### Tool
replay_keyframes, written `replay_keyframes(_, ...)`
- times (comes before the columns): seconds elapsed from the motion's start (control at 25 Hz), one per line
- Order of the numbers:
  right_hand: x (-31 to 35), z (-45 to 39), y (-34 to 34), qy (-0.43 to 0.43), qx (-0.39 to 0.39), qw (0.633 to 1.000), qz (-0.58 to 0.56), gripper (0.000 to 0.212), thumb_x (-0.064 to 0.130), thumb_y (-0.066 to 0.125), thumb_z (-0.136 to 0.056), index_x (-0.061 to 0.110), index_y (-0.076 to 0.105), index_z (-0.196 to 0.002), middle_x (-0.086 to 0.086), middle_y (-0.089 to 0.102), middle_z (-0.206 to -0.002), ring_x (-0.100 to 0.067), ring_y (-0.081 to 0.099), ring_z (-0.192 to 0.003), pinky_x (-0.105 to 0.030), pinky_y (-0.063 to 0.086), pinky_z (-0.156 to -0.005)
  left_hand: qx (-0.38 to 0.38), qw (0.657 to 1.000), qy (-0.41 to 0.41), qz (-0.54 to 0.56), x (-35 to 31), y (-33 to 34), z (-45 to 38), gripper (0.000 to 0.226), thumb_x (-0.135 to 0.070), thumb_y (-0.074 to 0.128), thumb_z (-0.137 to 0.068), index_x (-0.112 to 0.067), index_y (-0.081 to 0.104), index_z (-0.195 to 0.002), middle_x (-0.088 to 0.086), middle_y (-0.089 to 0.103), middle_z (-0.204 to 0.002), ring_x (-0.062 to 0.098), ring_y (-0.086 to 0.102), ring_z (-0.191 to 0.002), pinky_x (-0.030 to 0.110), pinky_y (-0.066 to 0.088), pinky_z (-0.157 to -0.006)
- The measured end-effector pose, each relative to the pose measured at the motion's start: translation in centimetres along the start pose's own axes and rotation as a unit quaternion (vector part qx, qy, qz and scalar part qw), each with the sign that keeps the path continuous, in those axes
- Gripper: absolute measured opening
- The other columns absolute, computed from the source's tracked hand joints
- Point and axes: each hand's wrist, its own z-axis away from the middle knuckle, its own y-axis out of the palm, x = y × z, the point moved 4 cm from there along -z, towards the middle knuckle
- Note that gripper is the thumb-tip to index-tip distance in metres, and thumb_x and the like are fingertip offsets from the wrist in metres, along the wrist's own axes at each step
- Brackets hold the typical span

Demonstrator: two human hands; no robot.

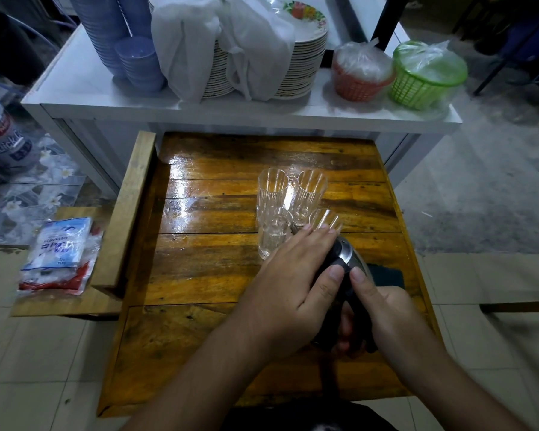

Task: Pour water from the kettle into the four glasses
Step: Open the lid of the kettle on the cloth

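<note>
Several clear ribbed glasses stand bunched together on the wooden table (pixel 218 269): two at the back (pixel 273 186) (pixel 311 189), one near left (pixel 273 234) with some water in it, one near right (pixel 324 219). A steel and black kettle (pixel 347 259) is tilted, its spout toward the near left glass. My right hand (pixel 386 309) grips the black handle. My left hand (pixel 296 275) lies flat over the kettle's lid and side, fingers reaching the spout end. Much of the kettle is hidden by both hands.
A white counter (pixel 84 85) behind the table carries stacked blue cups (pixel 137 60), a plate stack under a white cloth (pixel 302 66), a red basket (pixel 360 79) and a green basket (pixel 425 79). A low wooden bench at left holds plastic packets (pixel 59 253). A black kettle base (pixel 386 275) lies at right.
</note>
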Motion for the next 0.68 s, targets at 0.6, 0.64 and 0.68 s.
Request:
replay_keyframes(0.6,-3.3,-1.7,0.8,-0.051,0.003,0.994,-0.093,0.07,0.05,0.036,-0.094,0.002,0.065,-0.051,-0.026,0.064,-0.051,-0.036,0.066,-0.05,-0.034,0.054,-0.053,-0.004,0.998,0.034,-0.059,-0.1,0.8,0.0,0.065,-0.051,0.028,-0.101,-0.027,0.017,-0.16,-0.015,0.011,-0.168,-0.004,-0.009,-0.151,0.03,0.001,-0.12)
replay_keyframes(0.64,-2.4,-1.8,0.6,-0.061,0.001,0.994,-0.092,0.07,0.05,0.036,-0.094,0.003,0.065,-0.051,-0.027,0.064,-0.051,-0.037,0.066,-0.05,-0.034,0.054,-0.052,-0.015,0.997,0.041,-0.06,-0.5,0.2,-0.4,0.066,-0.052,0.028,-0.1,-0.027,0.017,-0.16,-0.015,0.012,-0.168,-0.003,-0.008,-0.151,0.032,0.002,-0.121)
replay_keyframes(0.68,-1.4,-1.9,0.5,-0.075,-0.002,0.993,-0.087,0.07,0.05,0.036,-0.095,0.004,0.064,-0.051,-0.027,0.064,-0.051,-0.038,0.066,-0.05,-0.034,0.055,-0.052,-0.027,0.997,0.048,-0.058,-1.0,-0.5,-0.8,0.066,-0.051,0.029,-0.1,-0.026,0.018,-0.16,-0.014,0.014,-0.168,-0.002,-0.007,-0.152,0.035,0.004,-0.122)
